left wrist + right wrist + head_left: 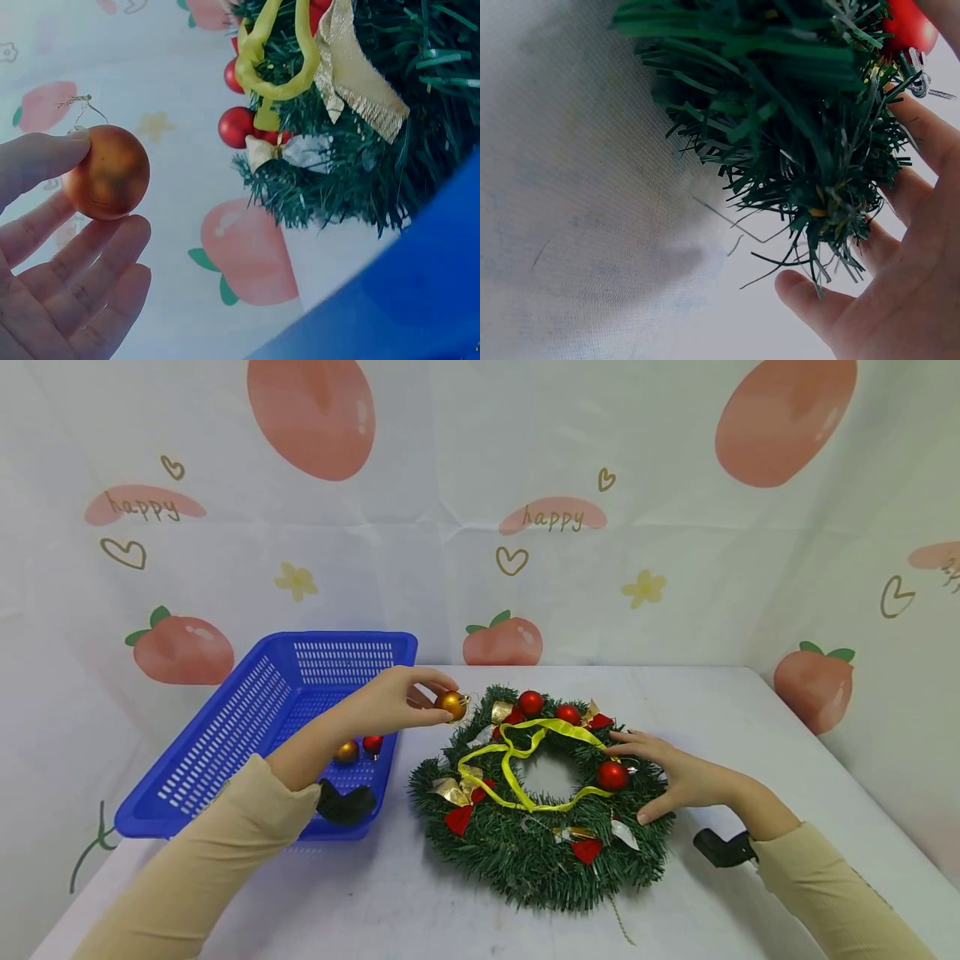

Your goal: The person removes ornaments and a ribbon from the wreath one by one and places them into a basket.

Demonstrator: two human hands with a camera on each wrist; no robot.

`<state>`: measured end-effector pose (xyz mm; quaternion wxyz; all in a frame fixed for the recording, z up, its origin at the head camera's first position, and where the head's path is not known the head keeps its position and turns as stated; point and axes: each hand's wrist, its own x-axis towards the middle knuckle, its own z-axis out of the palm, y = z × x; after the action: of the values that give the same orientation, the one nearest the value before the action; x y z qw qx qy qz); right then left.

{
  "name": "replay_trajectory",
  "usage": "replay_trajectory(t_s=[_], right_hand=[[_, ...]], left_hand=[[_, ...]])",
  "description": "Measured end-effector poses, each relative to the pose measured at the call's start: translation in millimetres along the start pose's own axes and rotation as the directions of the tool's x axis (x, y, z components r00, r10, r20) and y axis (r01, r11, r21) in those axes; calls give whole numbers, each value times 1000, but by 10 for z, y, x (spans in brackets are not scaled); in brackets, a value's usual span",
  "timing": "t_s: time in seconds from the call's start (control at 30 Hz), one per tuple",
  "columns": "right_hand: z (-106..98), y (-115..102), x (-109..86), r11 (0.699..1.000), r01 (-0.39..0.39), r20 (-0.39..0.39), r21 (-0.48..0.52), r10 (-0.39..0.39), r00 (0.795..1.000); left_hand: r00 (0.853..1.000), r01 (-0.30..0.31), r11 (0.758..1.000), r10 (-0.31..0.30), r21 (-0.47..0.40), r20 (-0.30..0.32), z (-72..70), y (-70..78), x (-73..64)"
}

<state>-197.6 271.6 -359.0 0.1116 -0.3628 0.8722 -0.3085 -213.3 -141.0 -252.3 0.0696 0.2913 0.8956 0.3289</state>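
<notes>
My left hand [397, 702] pinches a gold bauble [452, 705] between thumb and fingers, above the table between basket and wreath. A thin wire loop on the bauble's cap shows in the left wrist view. The green Christmas wreath [495, 852] lies on the table, with a yellow ribbon [558, 724] looped loosely over it. Red baubles, such as one near the right side [612, 775], and gold, red and silver bows sit among its needles. At the wreath's right edge is my right hand [686, 774], fingers spread beside the greenery [795, 142] and holding no bauble.
A blue plastic basket [217, 718] stands on the left, holding a gold bauble [347, 752] and a red bauble [372, 745]. The white-covered table [420, 902] meets a printed cloth backdrop [435, 568] behind. A thin cord [621, 922] trails from the wreath's front.
</notes>
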Motion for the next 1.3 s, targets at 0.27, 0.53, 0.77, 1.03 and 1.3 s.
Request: replay_trajectory(t_s=[0.27,0.53,0.77,1.03,1.3], right_hand=[[0,-7,-5,1000,-2,-1,3,2,1000],[3,4,-6,1000,5,-5,3,-5,1000],[2,15,-5,1000,6,0,3,-6,1000],[5,4,2,1000,14,-5,-4,-14,1000],[12,0,-12,1000,3,-8,-5,-3,1000]], left_hand=[[999,36,999,-37,-24,-19,-94,-46,-82],[997,49,998,-50,-32,-51,-155,-128,-159],[994,68,997,-71,-30,-78,-249,-200,-234],[982,160,987,-160,-3,-104,-387,-380,-335],[968,219,976,-218,-5,-122,-463,-591,-420]])
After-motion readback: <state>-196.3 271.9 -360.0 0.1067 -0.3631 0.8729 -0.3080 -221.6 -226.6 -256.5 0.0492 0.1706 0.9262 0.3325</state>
